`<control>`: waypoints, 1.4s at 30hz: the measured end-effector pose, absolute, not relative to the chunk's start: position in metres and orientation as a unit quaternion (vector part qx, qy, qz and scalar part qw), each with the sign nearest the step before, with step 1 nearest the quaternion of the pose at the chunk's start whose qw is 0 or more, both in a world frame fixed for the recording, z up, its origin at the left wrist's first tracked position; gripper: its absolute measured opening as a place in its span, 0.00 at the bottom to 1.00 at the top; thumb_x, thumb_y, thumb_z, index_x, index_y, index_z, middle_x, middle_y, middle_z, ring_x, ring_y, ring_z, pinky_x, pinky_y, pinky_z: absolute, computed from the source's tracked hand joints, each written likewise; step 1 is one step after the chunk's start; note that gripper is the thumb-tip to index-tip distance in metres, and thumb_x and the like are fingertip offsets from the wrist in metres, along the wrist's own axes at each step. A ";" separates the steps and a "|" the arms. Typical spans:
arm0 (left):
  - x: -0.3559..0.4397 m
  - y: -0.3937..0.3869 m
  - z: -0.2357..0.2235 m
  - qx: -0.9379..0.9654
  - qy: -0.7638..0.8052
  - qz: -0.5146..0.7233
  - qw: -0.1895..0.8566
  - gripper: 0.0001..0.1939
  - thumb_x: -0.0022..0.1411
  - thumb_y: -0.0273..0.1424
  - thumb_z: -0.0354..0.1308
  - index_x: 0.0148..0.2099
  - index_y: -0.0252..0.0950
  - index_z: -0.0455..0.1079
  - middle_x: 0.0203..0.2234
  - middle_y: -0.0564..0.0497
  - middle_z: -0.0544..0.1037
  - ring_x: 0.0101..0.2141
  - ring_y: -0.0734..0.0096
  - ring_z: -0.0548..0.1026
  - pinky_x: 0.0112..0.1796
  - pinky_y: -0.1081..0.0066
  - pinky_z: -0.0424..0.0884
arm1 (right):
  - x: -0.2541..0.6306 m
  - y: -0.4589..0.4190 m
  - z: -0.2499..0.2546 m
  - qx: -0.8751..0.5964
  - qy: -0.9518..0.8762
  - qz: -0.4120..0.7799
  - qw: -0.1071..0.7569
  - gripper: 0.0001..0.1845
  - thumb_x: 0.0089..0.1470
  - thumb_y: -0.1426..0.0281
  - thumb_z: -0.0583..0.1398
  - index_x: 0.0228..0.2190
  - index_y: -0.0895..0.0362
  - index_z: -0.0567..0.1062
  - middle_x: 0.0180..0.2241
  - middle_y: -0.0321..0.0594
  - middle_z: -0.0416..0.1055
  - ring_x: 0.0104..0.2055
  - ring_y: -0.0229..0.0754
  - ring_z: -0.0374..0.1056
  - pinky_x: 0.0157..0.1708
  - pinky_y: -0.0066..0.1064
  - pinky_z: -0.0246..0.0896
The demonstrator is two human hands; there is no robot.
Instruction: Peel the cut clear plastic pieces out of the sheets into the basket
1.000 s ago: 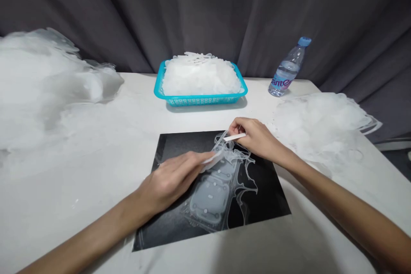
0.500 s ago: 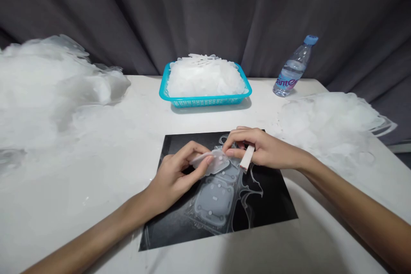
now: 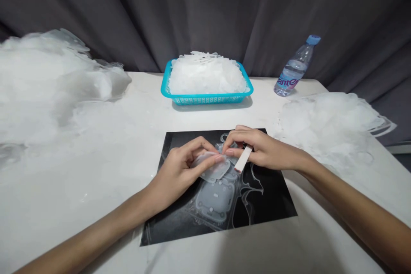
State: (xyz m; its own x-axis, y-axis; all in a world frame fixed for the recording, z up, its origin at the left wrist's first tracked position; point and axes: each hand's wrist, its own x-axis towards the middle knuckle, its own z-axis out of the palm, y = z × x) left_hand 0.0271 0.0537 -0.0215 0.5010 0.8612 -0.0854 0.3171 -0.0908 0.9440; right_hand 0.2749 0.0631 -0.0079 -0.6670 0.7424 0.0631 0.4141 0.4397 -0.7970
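My left hand [image 3: 189, 160] pinches a thin translucent rubbery piece [image 3: 215, 173] between thumb and fingers. Close by, my right hand [image 3: 253, 147] has its thumb and fingertips pressed together at the far edge of that piece. A flat white stick with a reddish end [image 3: 243, 159] is tucked in the right hand and points down toward me. Below the hands, a clear rounded-square piece [image 3: 215, 200] with small holes lies on a black mat [image 3: 272, 201]. Thin curled clear offcuts [image 3: 248, 192] rest to its right. The exact contact between the right fingertips and the piece is partly hidden.
A blue basket [image 3: 207, 99] heaped with whitish translucent pieces stands at the back. A water bottle [image 3: 292, 70] is right of it. Large piles of translucent material lie on the left [image 3: 48, 90] and right [image 3: 330, 126]. A dark curtain [image 3: 205, 8] hangs behind the table.
My left thumb and fingers have shifted right, nearer my right fingertips. The held piece has tilted lower, covering more of the pieces beneath. The white stick has turned slightly in my right hand.
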 end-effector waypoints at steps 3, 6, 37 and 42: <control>0.026 0.054 -0.021 0.704 0.414 0.268 0.510 0.12 0.71 0.42 0.63 0.43 0.38 0.75 0.31 0.53 0.82 0.33 0.69 0.80 0.33 0.74 0.72 | 0.274 0.061 -0.007 -0.349 -0.834 0.373 0.207 0.07 0.71 0.67 0.59 0.40 0.53 0.77 0.38 0.38 0.74 0.43 0.43 0.67 0.43 0.33 0.60; 0.022 0.047 -0.024 0.755 0.392 0.272 0.450 0.07 0.73 0.37 0.61 0.44 0.40 0.76 0.34 0.53 0.84 0.32 0.70 0.81 0.33 0.74 0.73 | 0.273 0.062 -0.011 -0.352 -0.856 0.323 0.200 0.06 0.71 0.69 0.58 0.39 0.54 0.75 0.39 0.39 0.74 0.43 0.43 0.66 0.42 0.33 0.59; 0.010 0.053 -0.040 0.754 0.224 0.444 0.430 0.12 0.69 0.20 0.64 0.49 0.41 0.73 0.46 0.50 0.84 0.47 0.66 0.83 0.50 0.67 0.80 | 0.272 0.043 0.009 -0.289 -0.862 0.186 0.372 0.02 0.67 0.73 0.64 0.39 0.56 0.77 0.34 0.38 0.78 0.37 0.40 0.67 0.38 0.35 0.62; 0.011 0.051 -0.037 0.774 0.221 0.422 0.417 0.13 0.68 0.19 0.65 0.49 0.39 0.72 0.44 0.50 0.83 0.45 0.69 0.83 0.49 0.72 0.80 | 0.270 0.045 0.011 -0.280 -0.864 0.185 0.374 0.02 0.67 0.73 0.65 0.39 0.56 0.77 0.34 0.38 0.77 0.37 0.40 0.66 0.38 0.34 0.63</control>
